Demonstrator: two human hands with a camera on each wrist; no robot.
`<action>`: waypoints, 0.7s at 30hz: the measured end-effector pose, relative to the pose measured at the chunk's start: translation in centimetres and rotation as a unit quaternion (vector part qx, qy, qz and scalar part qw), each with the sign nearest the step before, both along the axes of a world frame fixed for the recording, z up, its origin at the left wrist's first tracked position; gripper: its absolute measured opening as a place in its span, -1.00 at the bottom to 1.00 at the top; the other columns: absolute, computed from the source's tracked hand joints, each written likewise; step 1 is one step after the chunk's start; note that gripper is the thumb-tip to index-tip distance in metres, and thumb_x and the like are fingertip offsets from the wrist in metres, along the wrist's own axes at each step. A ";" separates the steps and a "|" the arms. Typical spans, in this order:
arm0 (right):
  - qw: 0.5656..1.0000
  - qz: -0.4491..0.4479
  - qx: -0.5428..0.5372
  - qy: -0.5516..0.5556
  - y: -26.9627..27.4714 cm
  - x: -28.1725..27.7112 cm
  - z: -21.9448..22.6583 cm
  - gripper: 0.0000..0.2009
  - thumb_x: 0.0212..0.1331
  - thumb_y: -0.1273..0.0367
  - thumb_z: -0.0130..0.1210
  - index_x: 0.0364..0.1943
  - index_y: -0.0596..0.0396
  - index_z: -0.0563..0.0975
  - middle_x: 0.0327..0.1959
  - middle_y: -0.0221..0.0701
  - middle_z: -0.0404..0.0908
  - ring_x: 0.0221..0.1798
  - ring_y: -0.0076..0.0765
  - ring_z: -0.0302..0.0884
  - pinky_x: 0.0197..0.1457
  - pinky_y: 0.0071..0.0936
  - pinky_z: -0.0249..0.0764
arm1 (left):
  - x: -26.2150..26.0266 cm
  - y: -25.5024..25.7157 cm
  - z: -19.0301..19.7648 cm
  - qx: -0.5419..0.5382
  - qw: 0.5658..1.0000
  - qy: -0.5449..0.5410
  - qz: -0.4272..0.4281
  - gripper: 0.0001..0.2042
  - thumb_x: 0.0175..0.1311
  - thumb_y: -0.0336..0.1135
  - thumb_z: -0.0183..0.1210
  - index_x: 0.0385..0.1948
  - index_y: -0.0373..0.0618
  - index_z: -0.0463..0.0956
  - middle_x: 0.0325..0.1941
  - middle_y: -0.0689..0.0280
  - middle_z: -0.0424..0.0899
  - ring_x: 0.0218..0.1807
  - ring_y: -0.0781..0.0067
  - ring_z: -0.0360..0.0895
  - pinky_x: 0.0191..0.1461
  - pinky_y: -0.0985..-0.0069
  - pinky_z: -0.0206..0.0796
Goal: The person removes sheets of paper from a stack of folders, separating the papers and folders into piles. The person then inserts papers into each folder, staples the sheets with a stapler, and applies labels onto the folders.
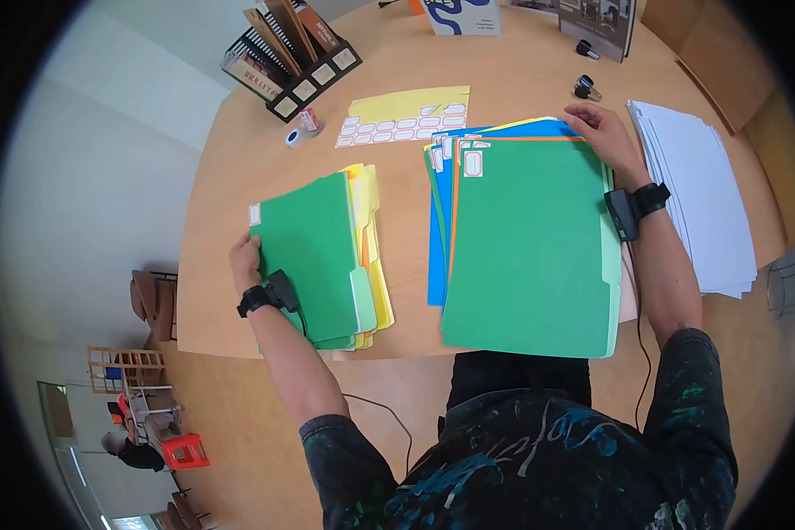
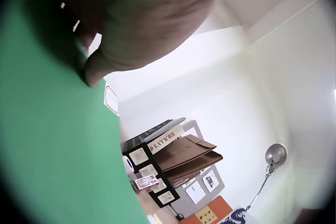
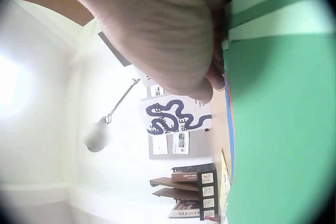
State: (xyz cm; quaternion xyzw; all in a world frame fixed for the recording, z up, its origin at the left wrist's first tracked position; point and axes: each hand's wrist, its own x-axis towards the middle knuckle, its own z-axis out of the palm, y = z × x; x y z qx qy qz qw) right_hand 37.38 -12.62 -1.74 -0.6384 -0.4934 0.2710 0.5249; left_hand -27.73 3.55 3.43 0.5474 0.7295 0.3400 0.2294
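Observation:
My left hand (image 1: 246, 258) grips the left edge of a stack of file folders with a green folder (image 1: 307, 256) on top. In the left wrist view the thumb (image 2: 95, 69) lies over the green cover near a red-bordered label (image 2: 111, 99). Yellow and orange folders (image 1: 375, 256) show along the stack's right side. At the top right corner of a second stack, my right hand (image 1: 602, 137) touches the edge, its fingers partly hidden. A large green folder (image 1: 530, 247) tops this stack, with blue folders (image 1: 436, 256) and orange ones below, carrying labels at the upper left.
Behind the stacks lies a label sheet (image 1: 389, 131) on yellow backing. A tape roll (image 1: 294, 138) and small box (image 1: 309, 121) sit by a black file holder (image 1: 318, 81). White papers (image 1: 693, 194) are piled at right, binder clips (image 1: 585, 87) behind. A person (image 1: 137, 452) sits far left.

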 end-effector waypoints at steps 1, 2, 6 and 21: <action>1.000 -0.001 0.001 0.005 0.1 0.0 -0.1 -0.65 0.34 0.23 0.18 0.04 0.21 0.60 -0.08 -0.36 0.68 0.02 -0.46 0.59 0.14 -0.50 0.46 | -0.1 0.3 -1.2 0.017 0.998 0.051 0.021 -0.56 0.26 -0.32 0.23 0.17 -0.28 0.54 0.03 0.05 0.69 0.03 0.23 0.62 0.14 0.34 0.41; 1.000 -0.001 0.001 0.009 0.1 0.0 -0.1 -0.66 0.34 0.24 0.18 0.04 0.22 0.60 -0.08 -0.37 0.68 0.01 -0.46 0.59 0.13 -0.50 0.46 | -0.9 2.0 -2.9 0.064 0.991 0.111 0.049 -0.53 0.20 -0.28 0.29 0.15 -0.28 0.54 0.01 0.02 0.70 0.05 0.22 0.64 0.15 0.37 0.41; 1.000 0.005 0.005 -0.002 0.1 -0.2 -0.1 -0.67 0.35 0.25 0.17 0.03 0.22 0.60 -0.09 -0.36 0.68 -0.01 -0.46 0.60 0.12 -0.50 0.48 | 9.7 0.2 1.1 0.154 0.987 -0.021 -0.029 -0.56 0.27 -0.19 0.26 0.10 -0.27 0.57 -0.07 0.12 0.72 -0.01 0.31 0.64 0.09 0.41 0.43; 1.000 0.008 -0.022 0.015 -0.8 -1.0 1.4 -0.68 0.38 0.24 0.13 0.03 0.18 0.61 -0.12 -0.43 0.66 -0.06 -0.53 0.53 0.10 -0.53 0.43 | 34.4 -6.9 -2.6 0.029 0.915 0.056 -0.398 -0.24 -0.10 -0.20 0.55 0.18 -0.38 0.41 0.02 -0.01 0.62 0.11 0.11 0.60 0.11 0.29 0.48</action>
